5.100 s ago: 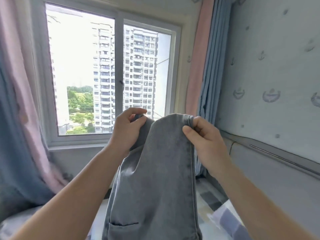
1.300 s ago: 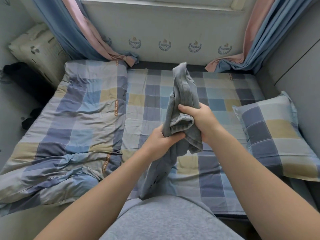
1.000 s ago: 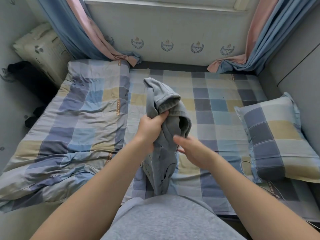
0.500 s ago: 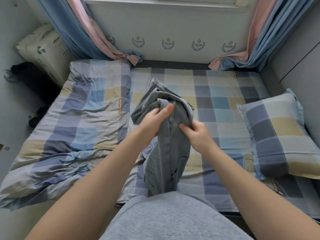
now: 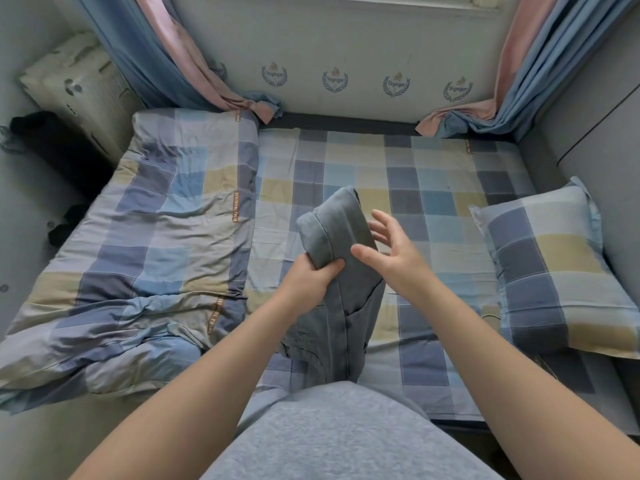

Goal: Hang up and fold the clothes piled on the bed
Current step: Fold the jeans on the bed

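- While the left hand (image 5: 313,277) is clenched on the jeans (image 5: 337,271) at the fold, treat that grip as the anchor for the step.
- Jeans: grey, doubled over; the folded bundle rises just beyond the left hand, and the rest hangs below it toward the bed (image 5: 433,188), in front of the person's body.
- Right hand (image 5: 393,252): open, fingers spread, holding nothing; it sits just right of the bundle, apparently not pressing on it.
- Judged step: folding the jeans down to a compact stack.
- Bring the right palm flat against the bundle's right face before making the next fold, so the layers do not slide apart.
- Keep the left grip firm at the crease; loosening it would likely let the upper fold spring open.
- Align the side seams before pressing; denim is stiff and holds a skewed crease.
- Lower the stack onto the flat checked sheet beyond the hands, not onto the rumpled quilt (image 5: 145,237) to the left.
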A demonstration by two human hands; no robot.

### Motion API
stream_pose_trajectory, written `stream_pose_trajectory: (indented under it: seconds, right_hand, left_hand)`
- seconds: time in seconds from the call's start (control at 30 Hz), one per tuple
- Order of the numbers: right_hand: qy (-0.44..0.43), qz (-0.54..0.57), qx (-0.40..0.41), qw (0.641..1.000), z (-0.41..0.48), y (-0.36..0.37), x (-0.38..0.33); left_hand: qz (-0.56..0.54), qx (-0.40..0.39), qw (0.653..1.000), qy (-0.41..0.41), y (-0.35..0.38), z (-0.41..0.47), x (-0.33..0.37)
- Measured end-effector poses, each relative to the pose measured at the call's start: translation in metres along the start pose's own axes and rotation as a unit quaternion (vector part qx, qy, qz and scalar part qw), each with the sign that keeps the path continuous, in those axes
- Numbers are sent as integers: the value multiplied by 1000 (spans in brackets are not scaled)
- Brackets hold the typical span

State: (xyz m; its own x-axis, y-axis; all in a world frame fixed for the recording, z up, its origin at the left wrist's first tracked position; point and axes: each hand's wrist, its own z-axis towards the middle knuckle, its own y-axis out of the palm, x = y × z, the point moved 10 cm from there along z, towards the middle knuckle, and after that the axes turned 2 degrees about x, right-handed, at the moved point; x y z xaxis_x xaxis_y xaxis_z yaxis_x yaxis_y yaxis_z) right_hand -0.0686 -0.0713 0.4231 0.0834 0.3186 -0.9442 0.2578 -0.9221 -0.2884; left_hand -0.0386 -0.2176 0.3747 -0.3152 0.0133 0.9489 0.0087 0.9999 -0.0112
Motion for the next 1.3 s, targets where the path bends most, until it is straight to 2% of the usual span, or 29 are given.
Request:
stream_pose_trajectory:
  seconds: [0.13, 0.27, 0.4, 0.5, 0.67, 0.8, 0.87, 0.97, 1.03, 1.13, 1.2, 1.3]
  right_hand:
    - [72, 43, -85, 993, -26, 22, 46]
    - [128, 44, -88, 987, -37, 36, 85]
    - [127, 29, -33, 991, -25, 23, 91]
    - [137, 90, -10, 986, -17, 17, 87]
    - [122, 165, 70, 976, 5, -5, 60]
    - [131, 203, 130, 962, 17, -17, 38]
    - [139, 242, 162, 947, 19, -22, 29]
    - [148, 312, 187, 920, 20, -25, 15]
    - [150, 327, 183, 915, 19, -21, 9]
    - [154, 326, 158, 919, 14, -12, 10]
    - [156, 319, 135, 925, 9, -9, 15]
    - [148, 195, 73, 967, 0, -5, 16]
  left_hand:
    - [-29, 10, 999, 32, -3, 6, 25]
    - [-42, 12, 998, 55, -5, 12, 45]
    - [-58, 40, 996, 55, -13, 17, 54]
    - [-50, 55, 997, 23, -22, 22, 50]
    - [42, 2, 999, -14, -20, 17, 31]
    - [150, 30, 988, -10, -23, 4, 9]
    - [162, 36, 986, -27, -18, -5, -5]
    - [143, -21, 987, -67, 3, -12, -25]
    - [148, -30, 987, -64, 6, -10, -30]
    - [170, 23, 985, -23, -11, -5, -17]
    - [137, 55, 989, -10, -25, -1, -6]
    - [36, 101, 994, -6, -44, 3, 19]
